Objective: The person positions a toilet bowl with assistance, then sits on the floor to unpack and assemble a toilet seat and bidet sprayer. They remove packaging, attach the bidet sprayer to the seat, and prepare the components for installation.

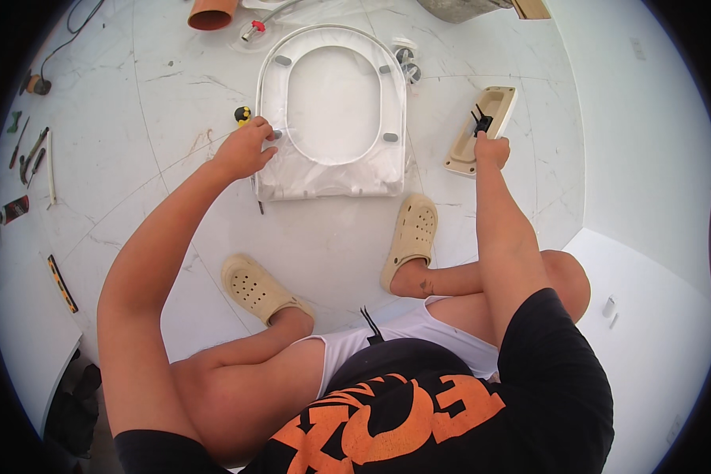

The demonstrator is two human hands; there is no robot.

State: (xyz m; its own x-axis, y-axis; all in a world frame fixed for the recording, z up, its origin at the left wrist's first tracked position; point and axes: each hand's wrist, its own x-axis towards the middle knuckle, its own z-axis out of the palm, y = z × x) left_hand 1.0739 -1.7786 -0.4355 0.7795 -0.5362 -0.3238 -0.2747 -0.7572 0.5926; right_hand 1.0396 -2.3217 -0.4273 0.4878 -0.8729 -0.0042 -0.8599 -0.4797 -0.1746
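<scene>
A white toilet seat (272, 170) with grey bumper pads, partly wrapped in clear plastic film, lies on the floor in front of me. My left hand (246, 148) is at its left edge, thumb and fingers apart beside a grey bumper pad (277, 135). A screwdriver's yellow and black handle (243, 114) shows just beyond that hand. To the right, a beige cistern lid (460, 154) rests with its hollow underside up. Over it, my right hand (493, 150) is closed on a black flush button (483, 123) with two thin rods, partly hidden by the fingers.
An orange pipe (212, 14) and a flexible hose (257, 29) lie at the far side. Small fittings in clear plastic (407, 63) are beside the seat. Several hand tools (35, 154) and a yellow-black spirit level (62, 283) lie at left. A white wall (648, 103) rises at right.
</scene>
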